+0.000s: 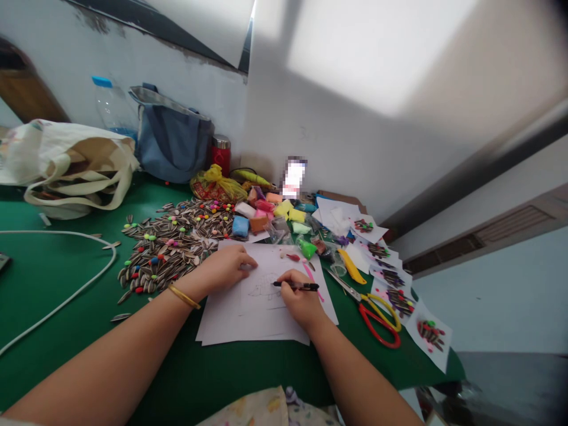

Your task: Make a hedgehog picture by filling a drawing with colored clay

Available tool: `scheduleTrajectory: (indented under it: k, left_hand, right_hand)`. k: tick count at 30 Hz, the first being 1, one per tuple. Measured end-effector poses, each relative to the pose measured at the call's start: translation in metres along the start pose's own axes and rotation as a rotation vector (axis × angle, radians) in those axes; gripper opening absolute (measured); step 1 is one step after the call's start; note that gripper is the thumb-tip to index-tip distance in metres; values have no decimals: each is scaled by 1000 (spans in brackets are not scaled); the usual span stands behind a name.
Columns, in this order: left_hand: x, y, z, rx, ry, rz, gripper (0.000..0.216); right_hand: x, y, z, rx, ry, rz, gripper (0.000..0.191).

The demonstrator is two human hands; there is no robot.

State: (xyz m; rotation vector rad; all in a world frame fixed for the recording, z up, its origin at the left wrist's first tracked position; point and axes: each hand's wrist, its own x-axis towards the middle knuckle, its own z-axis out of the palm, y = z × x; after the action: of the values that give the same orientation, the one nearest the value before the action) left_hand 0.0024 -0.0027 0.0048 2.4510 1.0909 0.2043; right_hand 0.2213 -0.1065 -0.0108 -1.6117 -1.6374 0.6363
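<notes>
Sheets of white paper [252,325] lie on the green table [164,367], right in front of the person. The right hand [302,300] grips a black pen [306,286], its tip at a pencil-like drawing [264,287] on the top sheet. The left hand [231,267] holds nothing, resting on the paper's upper left with fingers loosely spread. Scissors [380,319] with red and yellow handles lie right of the paper. Sunflower seeds [173,239] heap up to the left. Beyond the paper sit packets of coloured clay [240,226], then a lit phone [294,177] leaning by the wall [355,142].
</notes>
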Motion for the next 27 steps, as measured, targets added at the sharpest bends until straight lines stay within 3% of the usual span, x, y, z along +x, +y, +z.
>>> scheduleTrajectory:
  k: [27]
  left_hand:
    - [0, -1, 0, -6, -6, -8, 33]
  right_hand:
    - [3, 1, -6, 5, 87, 53, 17]
